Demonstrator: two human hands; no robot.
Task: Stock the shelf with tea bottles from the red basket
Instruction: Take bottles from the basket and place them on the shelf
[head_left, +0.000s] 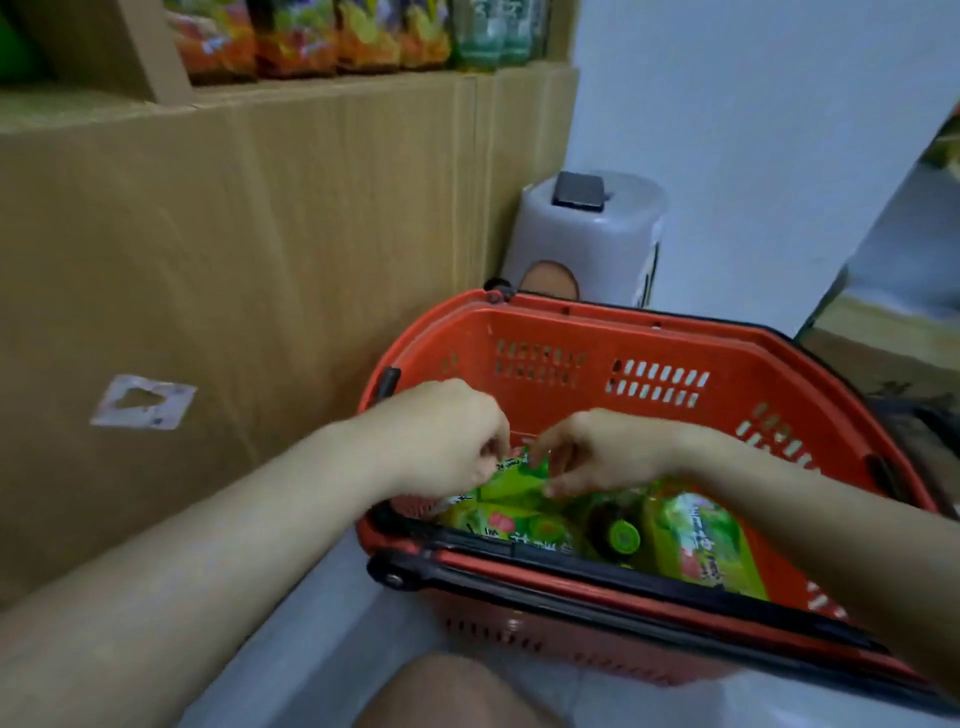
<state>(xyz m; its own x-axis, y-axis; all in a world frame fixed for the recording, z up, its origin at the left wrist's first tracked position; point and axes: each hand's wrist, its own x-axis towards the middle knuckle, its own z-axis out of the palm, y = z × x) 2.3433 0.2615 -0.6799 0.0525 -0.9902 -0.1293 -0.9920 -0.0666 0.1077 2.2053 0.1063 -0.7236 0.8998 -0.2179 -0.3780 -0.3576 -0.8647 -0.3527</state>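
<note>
Tea bottle (519, 480) with a green label lies in the red basket (545, 332), toward its near left corner. Curled fingertips (553, 488) of both hands meet on it. The left hand (441, 436) pinches at the label from the basket's left side and the right hand (608, 454) from its right, fingers drawn close together. Blur hides where the thumbs sit. Three bottles can be counted in the basket: the pinched tea bottle, a dark one with a green cap (623, 538) beside it, and another green-labelled one (701, 545) partly under the right forearm. A black handle (623, 587) lies folded along the basket's near rim. Behind the basket stands a grey plastic stool (587, 244) with a dark object (578, 189) on top, too blurred to name. Left of the basket rises a cardboard shelf (260, 208) bearing one white sticker (143, 402). Up on it, cut off by the top edge, stand four orange-and-yellow packs (296, 36) and two green bottles (493, 36). A knee (447, 696) shows in front of the basket.
</note>
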